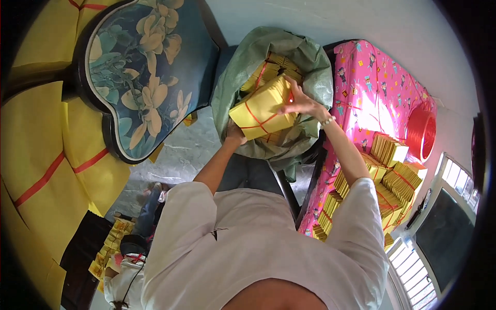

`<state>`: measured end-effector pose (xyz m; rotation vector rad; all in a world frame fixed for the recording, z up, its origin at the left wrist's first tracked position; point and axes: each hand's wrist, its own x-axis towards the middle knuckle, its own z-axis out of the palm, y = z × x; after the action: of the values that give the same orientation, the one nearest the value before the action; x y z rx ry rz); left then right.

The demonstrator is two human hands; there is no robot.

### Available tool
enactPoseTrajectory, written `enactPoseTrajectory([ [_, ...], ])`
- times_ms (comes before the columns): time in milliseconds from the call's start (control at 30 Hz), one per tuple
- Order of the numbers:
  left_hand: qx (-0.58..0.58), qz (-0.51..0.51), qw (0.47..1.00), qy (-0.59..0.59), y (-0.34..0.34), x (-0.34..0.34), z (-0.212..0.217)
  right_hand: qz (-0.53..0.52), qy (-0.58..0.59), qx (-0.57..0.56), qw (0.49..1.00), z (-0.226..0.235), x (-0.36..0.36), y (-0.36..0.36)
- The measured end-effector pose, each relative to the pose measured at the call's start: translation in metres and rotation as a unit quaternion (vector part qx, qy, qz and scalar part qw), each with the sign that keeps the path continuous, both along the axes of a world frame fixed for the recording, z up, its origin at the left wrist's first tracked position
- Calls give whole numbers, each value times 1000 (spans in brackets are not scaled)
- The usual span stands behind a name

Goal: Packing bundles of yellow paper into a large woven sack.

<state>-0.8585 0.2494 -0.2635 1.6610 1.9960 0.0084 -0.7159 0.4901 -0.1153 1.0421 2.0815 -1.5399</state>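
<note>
Yellow bundle (267, 106), probably firm, best held endwise.
Left hand (236, 134) is clamping its left end, right hand (306, 105) its right.

Over at twelve o'clock, a yellow bundle (271, 107) is showing red bands (260, 124) against a dull green sack (226, 77). At ten, a blue panel (150, 77) is displaying cream flowers; at two, a pink cover (354, 67) is sporting little figures.
</note>
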Motion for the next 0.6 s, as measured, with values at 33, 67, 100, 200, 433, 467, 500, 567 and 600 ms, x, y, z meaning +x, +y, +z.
enactPoseTrajectory([
  [33, 10, -25, 999, 20, 1, 4, 3, 7, -23, -11, 1000, -1, -8, 1],
  [67, 9, -27, 999, 16, 5, 6, 10, 15, -20, 21, 999, -6, -15, 2],
  [100, -57, -32, 998, -20, 10, 8, 16, 13, -33, 32, 999, -10, -18, 4],
  [200, -95, -41, 993, -55, 3, 1, 29, 55, -35, 75, 995, 3, -46, 5],
  [433, -150, -13, 971, -185, 10, -9, 48, 149, 1, 219, 964, 2, -59, -9],
  [467, -100, -4, 981, -168, 5, -8, 48, 158, 12, 228, 961, 4, -60, -11],
  [500, -50, 4, 987, -150, 3, -8, 46, 159, 13, 228, 961, 4, -63, -14],
  [567, -34, -4, 985, -169, 8, -6, 48, 154, 33, 250, 955, 1, -61, -18],
  [600, -19, -9, 982, -187, 11, -5, 49, 151, 29, 251, 956, -1, -59, -20],
])
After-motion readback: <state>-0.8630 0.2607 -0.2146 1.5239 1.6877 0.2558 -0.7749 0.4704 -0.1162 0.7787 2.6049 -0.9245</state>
